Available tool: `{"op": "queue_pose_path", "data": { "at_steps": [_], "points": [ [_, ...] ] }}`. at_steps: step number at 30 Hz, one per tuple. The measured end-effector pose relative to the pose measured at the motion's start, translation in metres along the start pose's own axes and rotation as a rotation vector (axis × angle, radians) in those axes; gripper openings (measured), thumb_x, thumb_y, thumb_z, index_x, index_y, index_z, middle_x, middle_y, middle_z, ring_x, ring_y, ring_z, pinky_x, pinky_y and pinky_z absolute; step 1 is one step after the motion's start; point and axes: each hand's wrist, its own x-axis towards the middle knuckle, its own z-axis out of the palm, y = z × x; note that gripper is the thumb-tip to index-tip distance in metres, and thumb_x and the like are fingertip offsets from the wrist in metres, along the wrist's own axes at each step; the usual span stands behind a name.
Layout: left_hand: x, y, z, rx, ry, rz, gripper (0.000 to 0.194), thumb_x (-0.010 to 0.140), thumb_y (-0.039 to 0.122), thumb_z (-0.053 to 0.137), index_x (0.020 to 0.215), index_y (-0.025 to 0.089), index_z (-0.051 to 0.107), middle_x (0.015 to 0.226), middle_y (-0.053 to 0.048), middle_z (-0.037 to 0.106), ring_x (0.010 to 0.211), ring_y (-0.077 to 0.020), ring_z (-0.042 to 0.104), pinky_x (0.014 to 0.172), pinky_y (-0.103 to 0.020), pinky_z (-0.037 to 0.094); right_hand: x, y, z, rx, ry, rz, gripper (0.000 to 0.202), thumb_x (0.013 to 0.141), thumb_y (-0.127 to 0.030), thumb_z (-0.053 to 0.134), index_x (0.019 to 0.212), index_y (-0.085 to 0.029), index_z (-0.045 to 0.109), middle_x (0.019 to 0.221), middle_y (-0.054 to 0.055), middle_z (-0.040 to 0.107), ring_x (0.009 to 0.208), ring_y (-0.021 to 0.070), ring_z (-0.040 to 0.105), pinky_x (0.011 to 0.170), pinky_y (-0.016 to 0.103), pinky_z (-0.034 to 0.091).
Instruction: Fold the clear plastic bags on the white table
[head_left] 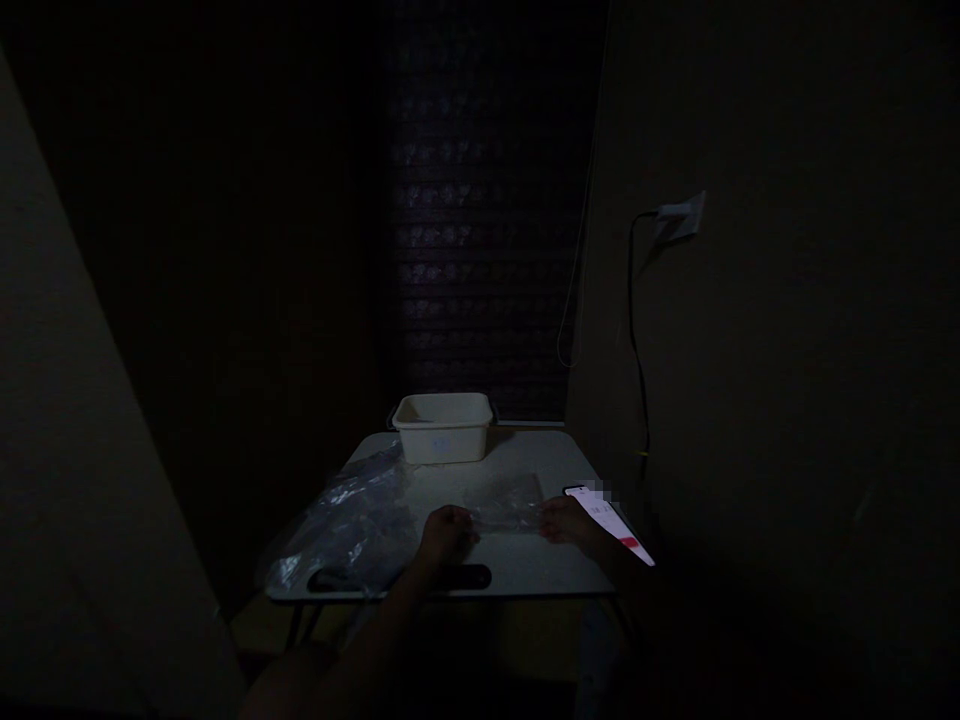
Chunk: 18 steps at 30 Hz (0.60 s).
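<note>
Between my two hands a clear plastic bag (506,508) is held just above the small white table (525,575). My left hand (448,535) pinches its left end, fingers closed. At the right end my right hand (564,521) grips the bag with closed fingertips. The dim light hides whether anything is inside it. A larger heap of crinkled clear plastic (352,525) spreads over the table's left side, left of my left hand. Just to the right of my right hand lies a phone (611,525) with its screen lit.
A white plastic tub (444,440) stands at the back of the table. The table has a dark handle slot (469,577) at its front edge. A cable runs down the right wall from a plug in a socket (681,217). Dark blinds (480,220) hang behind.
</note>
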Motion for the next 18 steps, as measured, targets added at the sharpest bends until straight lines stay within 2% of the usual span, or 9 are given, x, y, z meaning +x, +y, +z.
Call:
{"op": "queue_pose_path", "data": {
  "at_steps": [3,8,13,18],
  "points": [
    [-0.002,0.001,-0.003,0.054,0.027,-0.036,0.009,0.057,0.016,0.053,0.062,0.014,0.046,0.039,0.007,0.045,0.035,-0.0071,0.047,0.04,-0.02,0.04,-0.001,0.0,0.002,-0.168,0.036,0.005,0.007,0.059,-0.015,0.044,0.065,-0.014,0.047,0.048,-0.002,0.051,0.041,0.0077,0.048,0.038,0.018,0.035],
    [-0.004,0.004,-0.009,0.192,0.057,-0.074,0.016,0.055,0.006,0.051,0.069,0.013,0.047,0.042,0.006,0.048,0.037,-0.0078,0.048,0.04,-0.019,0.04,-0.007,-0.004,0.005,-0.381,0.082,-0.034,0.011,0.055,-0.014,0.043,0.063,-0.014,0.051,0.047,-0.003,0.051,0.036,0.0061,0.044,0.031,0.015,0.027],
    [-0.004,0.006,-0.008,0.344,0.08,-0.071,0.014,0.058,0.009,0.05,0.072,0.012,0.048,0.046,0.004,0.052,0.04,-0.0084,0.05,0.04,-0.018,0.039,-0.013,-0.009,0.009,-0.491,0.103,-0.058,0.014,0.057,-0.018,0.041,0.065,-0.015,0.052,0.051,-0.002,0.052,0.039,0.0057,0.045,0.033,0.014,0.027],
    [-0.007,0.007,-0.006,0.49,0.074,-0.029,0.015,0.058,0.011,0.05,0.073,0.011,0.05,0.05,0.001,0.056,0.044,-0.0089,0.052,0.04,-0.016,0.037,-0.008,-0.003,0.012,-0.653,0.149,-0.093,0.023,0.057,-0.018,0.045,0.079,-0.017,0.052,0.057,-0.002,0.055,0.044,0.0066,0.047,0.038,0.015,0.029]
  ]
}}
